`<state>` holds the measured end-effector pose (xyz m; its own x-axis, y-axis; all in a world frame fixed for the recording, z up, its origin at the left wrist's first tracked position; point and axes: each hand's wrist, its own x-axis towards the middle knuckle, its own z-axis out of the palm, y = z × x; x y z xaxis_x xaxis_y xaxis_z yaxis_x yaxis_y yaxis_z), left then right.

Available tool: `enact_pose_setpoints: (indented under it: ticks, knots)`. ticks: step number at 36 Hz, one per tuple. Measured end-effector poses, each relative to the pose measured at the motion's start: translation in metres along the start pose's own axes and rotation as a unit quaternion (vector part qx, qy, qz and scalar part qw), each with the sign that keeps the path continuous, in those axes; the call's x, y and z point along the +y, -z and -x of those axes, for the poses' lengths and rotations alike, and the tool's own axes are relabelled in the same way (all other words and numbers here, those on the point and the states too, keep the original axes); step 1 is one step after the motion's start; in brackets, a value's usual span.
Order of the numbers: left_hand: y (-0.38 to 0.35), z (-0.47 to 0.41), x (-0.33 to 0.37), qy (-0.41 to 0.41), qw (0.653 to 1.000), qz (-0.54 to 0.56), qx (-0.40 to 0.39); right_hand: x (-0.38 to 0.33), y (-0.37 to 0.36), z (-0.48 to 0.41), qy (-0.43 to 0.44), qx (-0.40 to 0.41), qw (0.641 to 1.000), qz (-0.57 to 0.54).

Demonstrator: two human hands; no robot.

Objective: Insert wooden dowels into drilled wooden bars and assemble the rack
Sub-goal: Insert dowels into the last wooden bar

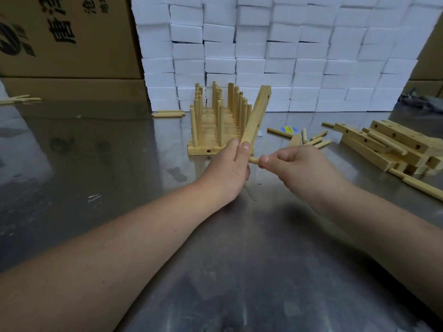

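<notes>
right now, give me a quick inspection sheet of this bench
surface: shiny metal table, smudged and reflective
job's things: rack with upright dowels at centre; tilted drilled bar; one dowel; pile of drilled bars at right
clutter: loose dowels scattered right of the rack; small blue-yellow sticker
hands: left hand grips the drilled bar's lower end; right hand pinches the dowel, tip towards the bar
cables: nothing seen
surroundings: stacked white foam blocks behind; cardboard boxes at left
</notes>
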<state>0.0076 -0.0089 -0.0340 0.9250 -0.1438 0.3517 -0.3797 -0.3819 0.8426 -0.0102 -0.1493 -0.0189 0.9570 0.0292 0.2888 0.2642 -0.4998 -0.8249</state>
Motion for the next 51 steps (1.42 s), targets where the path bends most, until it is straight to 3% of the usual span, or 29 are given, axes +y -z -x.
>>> enact_pose_setpoints:
  ticks: [8, 21, 29, 35, 40, 42, 45, 47, 51]
  knots:
    - [-0.001, -0.001, 0.0, 0.019, 1.0, 0.003, -0.012, -0.001, 0.002, 0.0, 0.042, -0.018, 0.994, 0.104]
    - [0.001, -0.005, -0.003, 0.043, 0.999, 0.028, -0.015, 0.006, 0.003, -0.003, 0.055, -0.034, 0.989, 0.133]
    - [0.002, -0.005, -0.003, 0.031, 0.999, -0.012, -0.033, 0.005, 0.004, -0.003, 0.052, -0.044, 0.986, 0.15]
    - [0.001, -0.006, -0.006, 0.048, 0.999, 0.007, -0.006, 0.014, 0.015, -0.014, -0.026, 0.005, 0.989, 0.147]
    - [0.001, -0.005, -0.005, 0.057, 0.998, 0.009, -0.024, 0.027, 0.044, -0.034, -0.081, 0.071, 0.971, 0.213]
    - [0.001, -0.005, -0.005, 0.058, 0.998, 0.007, -0.027, 0.035, 0.058, -0.042, -0.128, 0.089, 0.951, 0.266]
    - [0.002, -0.005, -0.004, 0.056, 0.998, 0.004, -0.027, 0.043, 0.08, -0.051, -0.235, 0.104, 0.877, 0.406]
    - [0.003, -0.004, -0.003, 0.057, 0.998, 0.004, -0.029, 0.045, 0.088, -0.053, -0.301, 0.096, 0.841, 0.44]
    - [0.003, -0.003, -0.002, 0.056, 0.998, 0.0, -0.038, 0.051, 0.084, -0.044, -0.368, 0.056, 0.833, 0.409]
